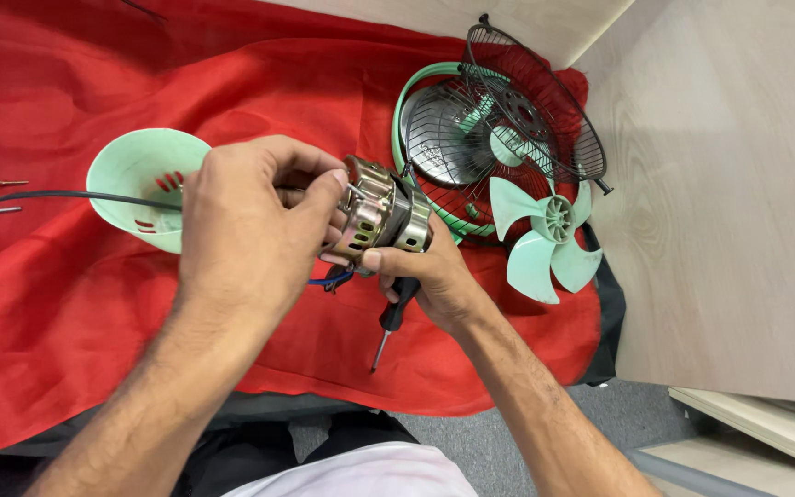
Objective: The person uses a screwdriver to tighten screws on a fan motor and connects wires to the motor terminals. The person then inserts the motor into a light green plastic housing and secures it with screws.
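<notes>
Fan motor [381, 216], held above the red cloth [66, 304]: the left hand [241, 230] is pinching its rear end while the right hand [430, 276] is gripping both casing and screwdriver [390, 317]. Supporting the motor from both sides is steadying it.

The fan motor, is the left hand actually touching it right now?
Touching. The head view shows the left hand with its thumb and fingertips pressed against the metal casing of the fan motor, no gap visible between them.
</notes>
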